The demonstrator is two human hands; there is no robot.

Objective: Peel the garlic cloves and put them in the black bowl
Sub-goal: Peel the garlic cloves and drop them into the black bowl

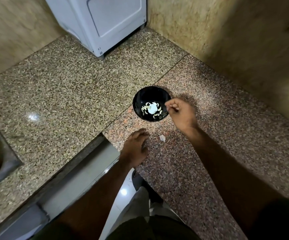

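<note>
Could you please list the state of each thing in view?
Bowl: upright on the counter, holding peeled cloves.
Right hand: at the bowl's rim, fingers curled; any held clove too small to tell.
Left hand: open, on the counter.
Garlic scrap: lying loose on the counter.

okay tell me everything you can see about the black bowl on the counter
The black bowl is round, glossy and dark inside and out, standing upright on the speckled stone counter beside a seam between slabs. Pale peeled garlic cloves lie in a loose ring on its bottom, around a bright white glare of reflected light. The right hand hovers at its right rim, fingers curled; whether it touches the rim is unclear. The left hand is apart from it, nearer the counter's edge.
</note>
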